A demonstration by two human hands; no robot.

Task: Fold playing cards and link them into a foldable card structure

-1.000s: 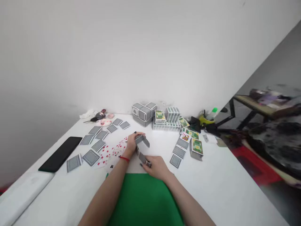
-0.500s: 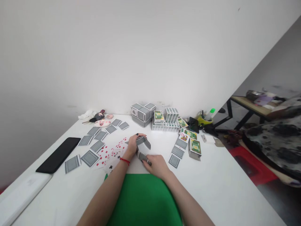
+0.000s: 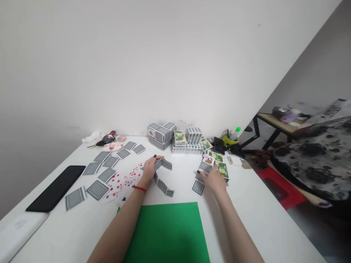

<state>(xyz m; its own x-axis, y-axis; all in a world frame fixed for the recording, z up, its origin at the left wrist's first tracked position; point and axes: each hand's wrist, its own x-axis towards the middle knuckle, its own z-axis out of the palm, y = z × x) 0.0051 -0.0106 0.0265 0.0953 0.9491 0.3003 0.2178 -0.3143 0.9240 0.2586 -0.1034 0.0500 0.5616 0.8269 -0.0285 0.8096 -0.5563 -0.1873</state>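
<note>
My left hand (image 3: pixel 150 168), with a red string at the wrist, is curled over the top of a small standing structure of grey-backed cards (image 3: pixel 162 174) in the middle of the white table (image 3: pixel 255 215). My right hand (image 3: pixel 214 178) rests to the right on a stack of grey-backed cards (image 3: pixel 204 167), fingers spread over it, next to a face-up court card (image 3: pixel 208 159) and green-faced cards (image 3: pixel 222 168).
A green sheet (image 3: pixel 167 233) lies at the near edge. Face-up red cards (image 3: pixel 123 180) and several grey-backed piles (image 3: pixel 98 189) spread to the left, beside a black phone (image 3: pixel 56 188). Card boxes (image 3: pixel 161 133) and trinkets stand by the wall.
My right hand has left the card structure and moved right onto the stack of grey-backed cards. My left hand stays on the structure. The view has shifted slightly right.
</note>
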